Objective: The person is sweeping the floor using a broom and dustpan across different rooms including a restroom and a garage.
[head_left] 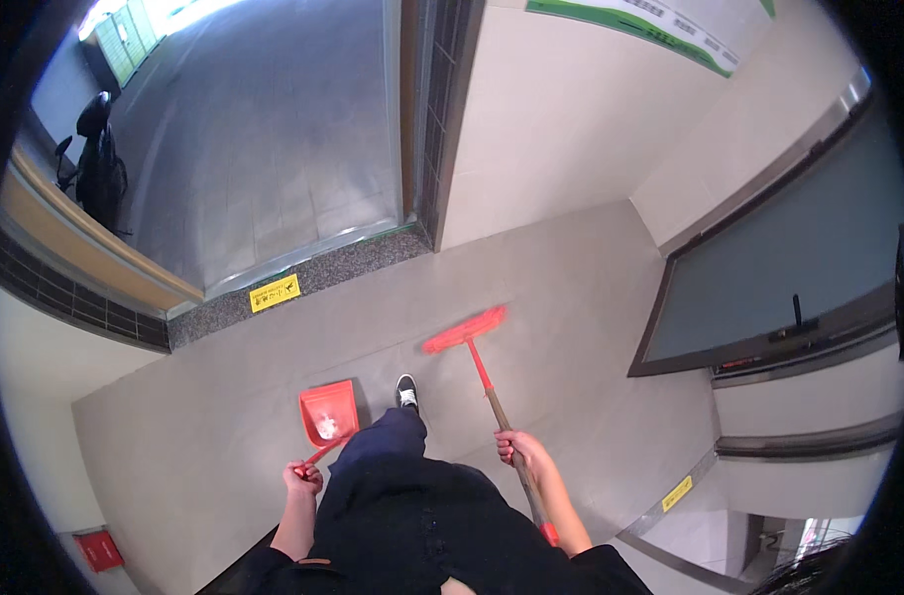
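My right hand (517, 449) is wrapped round the brown handle of a broom (490, 395). The broom's red bristle head (466, 330) rests on the floor ahead of me, slightly right of my foot. In my left hand (302, 479) is the red handle of a long-handled dustpan (318, 403), its pan at floor level to the left of my leg. Some pale, whitish debris (327, 426) lies inside the pan. The fingers of both hands are closed.
Grey floor (224, 416) spreads around me. A doorway with a speckled stone sill (333, 270) and yellow sticker (276, 293) opens ahead left; a parked scooter (97, 169) stands beyond. At right is a grey door (769, 248) with a black handle. A red box (98, 550) sits by the left wall.
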`<state>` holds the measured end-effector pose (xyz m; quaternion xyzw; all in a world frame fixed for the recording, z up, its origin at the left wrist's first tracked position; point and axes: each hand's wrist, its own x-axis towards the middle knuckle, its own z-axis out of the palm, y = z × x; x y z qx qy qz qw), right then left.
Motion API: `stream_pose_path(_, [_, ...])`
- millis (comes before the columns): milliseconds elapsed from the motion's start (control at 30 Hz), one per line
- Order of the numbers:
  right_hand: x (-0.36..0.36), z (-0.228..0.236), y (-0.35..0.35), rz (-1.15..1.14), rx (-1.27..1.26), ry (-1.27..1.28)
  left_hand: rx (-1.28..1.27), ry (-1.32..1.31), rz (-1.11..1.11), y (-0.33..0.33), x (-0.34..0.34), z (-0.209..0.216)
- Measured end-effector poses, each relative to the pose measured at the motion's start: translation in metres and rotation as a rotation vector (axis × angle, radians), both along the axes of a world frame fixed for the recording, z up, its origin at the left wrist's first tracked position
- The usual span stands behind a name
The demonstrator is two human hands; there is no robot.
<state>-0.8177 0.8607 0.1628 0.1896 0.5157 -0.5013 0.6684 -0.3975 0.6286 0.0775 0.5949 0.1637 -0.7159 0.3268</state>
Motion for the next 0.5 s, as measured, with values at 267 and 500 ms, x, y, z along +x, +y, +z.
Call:
stream_pose_path(267, [-0.056,0.007,-0.084,-0.036,0.058,-0.157,0.077,0.07,-0.126,-0.106,-0.075,-0.012])
stream_pose_path(500, [-0.097,-0.002,-0.097,0.046,0.134,-0.082,0.026,0.044,-0.192,-0.141,-0.142,-0.021])
